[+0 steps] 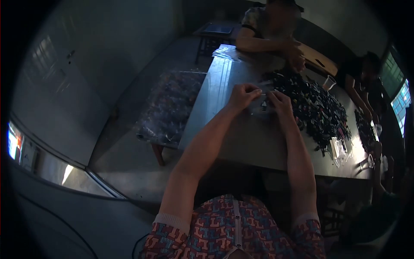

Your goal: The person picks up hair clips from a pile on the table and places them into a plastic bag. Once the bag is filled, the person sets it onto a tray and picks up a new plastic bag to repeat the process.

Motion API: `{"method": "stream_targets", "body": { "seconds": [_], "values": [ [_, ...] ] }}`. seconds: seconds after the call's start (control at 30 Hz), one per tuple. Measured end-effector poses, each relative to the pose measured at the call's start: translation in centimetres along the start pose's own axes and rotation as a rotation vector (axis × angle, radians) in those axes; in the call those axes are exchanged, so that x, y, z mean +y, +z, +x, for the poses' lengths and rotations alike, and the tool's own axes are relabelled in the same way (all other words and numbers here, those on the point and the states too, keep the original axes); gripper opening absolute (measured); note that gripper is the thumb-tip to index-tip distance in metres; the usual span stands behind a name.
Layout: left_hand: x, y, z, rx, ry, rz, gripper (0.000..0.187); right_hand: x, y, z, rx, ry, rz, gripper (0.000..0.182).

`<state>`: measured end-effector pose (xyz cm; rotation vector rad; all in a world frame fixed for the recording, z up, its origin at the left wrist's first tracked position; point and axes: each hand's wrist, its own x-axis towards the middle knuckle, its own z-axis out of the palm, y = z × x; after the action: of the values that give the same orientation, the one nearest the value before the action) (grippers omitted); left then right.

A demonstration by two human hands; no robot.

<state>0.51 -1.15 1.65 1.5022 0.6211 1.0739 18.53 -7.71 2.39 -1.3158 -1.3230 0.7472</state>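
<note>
Both my hands are raised over the table, fingers pinched at the top edge of a small clear plastic bag (258, 111). My left hand (243, 96) grips its left corner between thumb and fingertips. The right corner is in my right hand (279, 101), closed the same way. A small dark piece with a pale part (264, 105) shows through the plastic between them. Just beyond and right of my right hand spreads a big heap of small dark pieces (317, 108), with a few coloured bits among them.
The metal-topped table (207, 101) carries clear bags (226, 52) at its far left corner, a plastic cup (329, 83) and more bags (338, 151). Left of it stands a large plastic-covered bundle (172, 105). A person (267, 30) sits opposite; others work at right.
</note>
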Motion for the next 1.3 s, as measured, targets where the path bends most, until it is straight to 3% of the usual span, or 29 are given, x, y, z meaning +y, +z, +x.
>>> {"method": "stream_targets", "body": {
  "seconds": [0.23,0.3,0.43,0.53,0.6,0.67,0.8,0.93,1.0,1.07,1.17,1.23,1.3],
  "values": [
    [0.4,0.4,0.7,0.113,0.05,0.074,0.021,-0.6,1.0,-0.4,0.051,-0.058,0.063,0.023],
    [1.2,0.6,0.9,0.147,0.238,0.236,0.02,-0.9,1.0,-0.6,0.079,-0.067,0.111,0.024],
    [6.1,0.4,0.5,0.29,0.383,0.195,0.02,1.0,-0.3,0.1,0.059,-0.141,0.286,0.026],
    [11.5,-2.3,-0.2,0.349,0.476,0.094,0.015,0.8,-0.9,0.3,0.132,-0.162,0.178,0.027],
    [13.6,-4.8,-0.4,0.392,0.663,0.168,0.012,0.9,-1.1,0.3,0.131,-0.143,0.11,0.029],
    [16.6,-7.9,-4.4,0.392,0.56,0.183,0.013,1.1,-0.4,0.3,0.154,-0.134,0.083,0.03],
    [15.5,-15.4,-9.9,0.485,0.679,0.202,0.019,1.6,-0.5,0.3,0.112,-0.166,-0.042,0.031],
    [9.8,-21.5,-14.9,0.662,0.412,0.303,0.016,0.9,0.4,-0.2,0.097,-0.152,-0.174,0.031],
    [6.0,-23.2,-17.2,0.69,0.202,0.382,0.017,1.0,0.8,-0.3,0.193,-0.087,-0.229,0.031],
    [1.6,-24.0,-18.5,0.719,-0.011,0.468,0.019,0.7,1.0,-0.5,0.16,-0.078,-0.264,0.031],
    [-6.4,-24.0,-19.6,0.767,0.009,0.567,0.02,0.8,1.0,-0.5,0.109,-0.081,-0.301,0.029],
    [-9.0,-22.8,-20.2,0.727,-0.165,0.483,0.021,1.1,0.8,-0.3,0.084,-0.092,-0.306,0.029],
    [-12.0,-21.6,-19.7,0.741,-0.214,0.484,0.021,1.4,0.7,-0.2,0.084,-0.06,-0.295,0.028]
  ]
}}
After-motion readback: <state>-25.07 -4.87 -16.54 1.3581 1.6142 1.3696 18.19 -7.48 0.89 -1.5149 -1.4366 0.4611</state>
